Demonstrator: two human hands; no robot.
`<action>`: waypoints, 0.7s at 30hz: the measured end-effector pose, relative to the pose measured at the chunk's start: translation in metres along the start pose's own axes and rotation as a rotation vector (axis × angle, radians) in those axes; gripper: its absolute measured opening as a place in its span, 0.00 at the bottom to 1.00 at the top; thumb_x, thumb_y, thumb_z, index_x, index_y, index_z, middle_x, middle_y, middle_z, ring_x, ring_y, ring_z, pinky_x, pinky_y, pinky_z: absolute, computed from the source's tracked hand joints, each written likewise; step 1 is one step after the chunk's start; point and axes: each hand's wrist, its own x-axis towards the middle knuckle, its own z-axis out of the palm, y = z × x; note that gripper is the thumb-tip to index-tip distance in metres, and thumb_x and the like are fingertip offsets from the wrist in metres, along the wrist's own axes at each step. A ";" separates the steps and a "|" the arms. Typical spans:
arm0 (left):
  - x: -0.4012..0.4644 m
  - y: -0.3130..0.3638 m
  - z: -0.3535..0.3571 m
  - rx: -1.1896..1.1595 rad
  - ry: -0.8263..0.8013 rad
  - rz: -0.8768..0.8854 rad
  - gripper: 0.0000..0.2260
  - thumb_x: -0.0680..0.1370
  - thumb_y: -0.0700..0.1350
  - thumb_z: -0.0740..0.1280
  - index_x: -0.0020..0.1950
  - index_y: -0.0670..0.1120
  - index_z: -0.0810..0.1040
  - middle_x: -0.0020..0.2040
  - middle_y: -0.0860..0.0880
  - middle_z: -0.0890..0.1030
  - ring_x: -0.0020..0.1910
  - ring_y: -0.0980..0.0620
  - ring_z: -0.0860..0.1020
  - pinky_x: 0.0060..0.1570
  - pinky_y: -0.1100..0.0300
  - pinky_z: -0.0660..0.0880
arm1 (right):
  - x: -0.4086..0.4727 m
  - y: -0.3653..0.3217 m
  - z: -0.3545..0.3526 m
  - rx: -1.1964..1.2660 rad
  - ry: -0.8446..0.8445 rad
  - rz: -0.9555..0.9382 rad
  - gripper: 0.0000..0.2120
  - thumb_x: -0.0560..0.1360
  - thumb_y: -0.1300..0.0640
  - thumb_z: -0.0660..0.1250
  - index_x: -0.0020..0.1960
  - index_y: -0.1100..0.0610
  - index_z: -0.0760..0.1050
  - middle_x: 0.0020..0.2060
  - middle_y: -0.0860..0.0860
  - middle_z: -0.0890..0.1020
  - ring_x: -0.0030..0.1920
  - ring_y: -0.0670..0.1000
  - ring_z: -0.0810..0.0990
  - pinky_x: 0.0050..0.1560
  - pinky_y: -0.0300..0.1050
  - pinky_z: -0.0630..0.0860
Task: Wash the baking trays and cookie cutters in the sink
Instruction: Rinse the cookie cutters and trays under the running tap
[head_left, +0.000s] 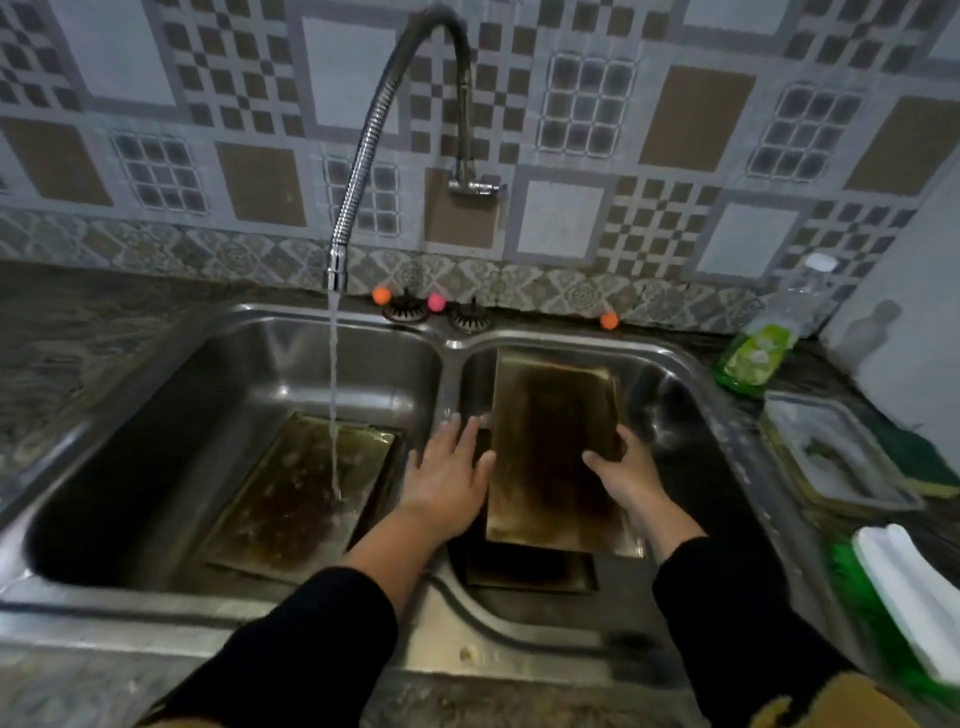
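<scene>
A stained baking tray (550, 447) stands tilted in the right basin of the steel double sink (452, 613), its far end leaning on the back wall. My right hand (621, 470) grips its right edge. My left hand (449, 475) is open, fingers spread, at the tray's left edge over the divider. Another dark tray (530, 571) lies flat beneath it. In the left basin a third stained tray (301, 493) lies flat under water running from the flexible tap (363, 156). No cookie cutters are visible.
A green dish soap bottle (763, 348) stands at the right on the counter. Beside it sits a clear plastic container (836, 457) with a green sponge (930, 467). A white and green object (909, 592) lies at the right edge. Two drain strainers (405, 310) sit behind the sink.
</scene>
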 end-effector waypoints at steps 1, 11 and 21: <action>0.000 -0.007 0.004 0.117 -0.067 -0.072 0.29 0.83 0.57 0.50 0.79 0.49 0.42 0.79 0.50 0.39 0.78 0.51 0.40 0.74 0.42 0.44 | 0.002 0.009 0.001 -0.056 0.000 0.029 0.30 0.75 0.55 0.69 0.74 0.51 0.61 0.70 0.53 0.68 0.68 0.57 0.69 0.67 0.59 0.68; -0.001 -0.017 0.020 0.393 -0.005 -0.097 0.34 0.80 0.60 0.50 0.78 0.48 0.36 0.77 0.49 0.33 0.76 0.51 0.33 0.74 0.41 0.37 | 0.033 0.058 0.045 -0.298 -0.129 0.141 0.32 0.72 0.59 0.72 0.72 0.54 0.63 0.66 0.53 0.73 0.66 0.57 0.72 0.67 0.52 0.69; 0.003 -0.020 0.019 0.363 -0.001 -0.084 0.33 0.81 0.59 0.50 0.78 0.49 0.36 0.77 0.49 0.33 0.75 0.51 0.33 0.74 0.44 0.35 | 0.047 0.075 0.065 -0.614 -0.191 0.151 0.43 0.71 0.47 0.71 0.77 0.47 0.48 0.77 0.53 0.51 0.74 0.62 0.53 0.71 0.62 0.55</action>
